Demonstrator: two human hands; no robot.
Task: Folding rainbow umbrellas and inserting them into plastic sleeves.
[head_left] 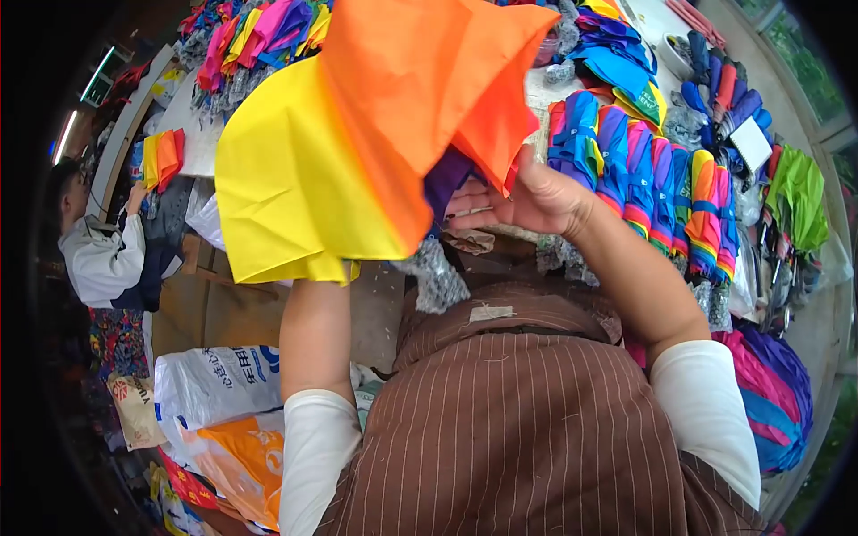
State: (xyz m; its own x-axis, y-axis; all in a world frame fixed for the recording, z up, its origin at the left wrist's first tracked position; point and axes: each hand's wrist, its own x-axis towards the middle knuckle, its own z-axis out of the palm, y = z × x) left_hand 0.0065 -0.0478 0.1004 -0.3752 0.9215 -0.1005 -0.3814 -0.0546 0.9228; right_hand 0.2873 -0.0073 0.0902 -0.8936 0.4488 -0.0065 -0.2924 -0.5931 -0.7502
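Observation:
A rainbow umbrella [393,98] is raised in front of me, its loose yellow, orange and red panels hanging in folds, with a bit of purple inside. Beneath the cloth dangles a piece of crinkled clear plastic wrap [435,275], perhaps around the umbrella's handle. My left forearm goes up behind the yellow panel, which hides that hand and its fingers. At the red panel's lower corner is my right hand [545,201], palm showing, fingers stretched out and apart. Its thumb is by the cloth's edge; whether it touches is unclear.
Folded, strapped rainbow umbrellas [639,174] lie in a row on the table at right. More colourful umbrellas [259,40] are heaped at the far left. A green umbrella [798,201] stands far right. Plastic bags [219,389] fill the lower left. Another person [103,250] works at left.

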